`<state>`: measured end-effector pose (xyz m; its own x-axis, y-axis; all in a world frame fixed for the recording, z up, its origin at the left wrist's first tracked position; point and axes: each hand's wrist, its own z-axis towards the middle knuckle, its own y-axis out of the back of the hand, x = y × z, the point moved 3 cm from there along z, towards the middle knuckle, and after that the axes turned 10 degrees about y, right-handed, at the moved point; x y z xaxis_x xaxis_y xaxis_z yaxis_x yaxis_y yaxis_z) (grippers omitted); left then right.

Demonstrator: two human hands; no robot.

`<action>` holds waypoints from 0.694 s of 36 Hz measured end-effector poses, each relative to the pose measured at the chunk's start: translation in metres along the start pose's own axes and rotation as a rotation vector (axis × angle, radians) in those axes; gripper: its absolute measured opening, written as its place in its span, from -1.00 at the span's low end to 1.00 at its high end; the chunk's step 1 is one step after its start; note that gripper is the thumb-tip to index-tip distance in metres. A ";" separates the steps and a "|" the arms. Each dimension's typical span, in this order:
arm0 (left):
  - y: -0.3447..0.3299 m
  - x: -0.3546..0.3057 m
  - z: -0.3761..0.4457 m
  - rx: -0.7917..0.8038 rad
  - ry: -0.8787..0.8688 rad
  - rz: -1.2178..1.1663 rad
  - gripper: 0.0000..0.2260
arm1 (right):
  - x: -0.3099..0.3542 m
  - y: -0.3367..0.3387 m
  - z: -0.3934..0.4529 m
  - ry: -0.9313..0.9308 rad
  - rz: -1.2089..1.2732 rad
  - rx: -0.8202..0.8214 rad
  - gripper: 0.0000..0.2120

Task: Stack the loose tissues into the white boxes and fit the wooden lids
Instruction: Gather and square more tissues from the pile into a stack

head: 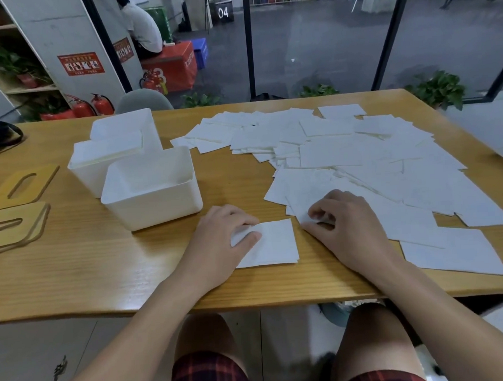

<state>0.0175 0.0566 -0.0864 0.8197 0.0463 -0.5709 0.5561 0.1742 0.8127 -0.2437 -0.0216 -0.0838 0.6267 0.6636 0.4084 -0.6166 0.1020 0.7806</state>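
A wooden table (74, 275) stands before black-framed glass panels (248, 42) looking onto a grey floor (324, 41), with a grey chair (143, 100), red fire extinguishers (94, 104), a plant shelf (10, 66), and potted greenery (440, 90) behind.

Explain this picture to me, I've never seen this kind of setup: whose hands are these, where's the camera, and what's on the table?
There is no machine: a person works bare-handed, and the single camera sits on their head, looking down. The left hand presses a small stack of tissues on the wooden table. The right hand pinches a tissue at the edge of the loose tissues spread to the right. Left of them stand three white boxes: the nearest box looks nearly empty, the middle box is full. Two wooden lids lie at the far left, not yet fitted.
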 end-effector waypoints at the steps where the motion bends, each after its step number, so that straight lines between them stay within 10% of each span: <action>1: -0.001 -0.002 0.001 -0.004 0.002 0.004 -0.76 | 0.000 -0.001 0.001 0.011 -0.001 -0.003 -0.89; 13: -0.010 -0.023 0.013 -0.018 -0.056 0.066 -0.69 | 0.002 0.005 0.004 -0.013 0.153 -0.106 -0.93; 20: -0.017 -0.048 0.032 0.060 0.071 -0.519 -0.60 | 0.022 0.002 -0.001 0.169 0.317 -0.102 -0.96; 25: -0.016 -0.042 0.043 -0.018 0.099 -0.538 -0.93 | 0.017 0.002 -0.004 0.118 0.412 -0.097 -0.90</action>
<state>-0.0196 0.0095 -0.0704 0.4031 0.0382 -0.9143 0.8901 0.2158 0.4015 -0.2366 -0.0072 -0.0773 0.2642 0.7428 0.6152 -0.8491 -0.1235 0.5137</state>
